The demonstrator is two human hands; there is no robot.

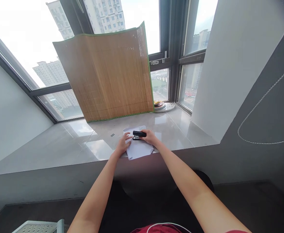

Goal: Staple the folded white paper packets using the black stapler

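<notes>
A black stapler stands over white paper sheets on the window ledge, its jaw facing left. My right hand is closed around the stapler's right end. My left hand lies at the left edge of the sheets, thumb and fingers apart, just left of the stapler's front. Whether paper lies between the stapler's jaws is too small to tell. To the left, small dark strips that look like staples rest on the ledge.
A brown bamboo mat with green edging leans against the windows behind the ledge. Stacked plates stand beside it in the corner. A beaded cord hangs at the right. Part of a pale perforated seat shows at lower left.
</notes>
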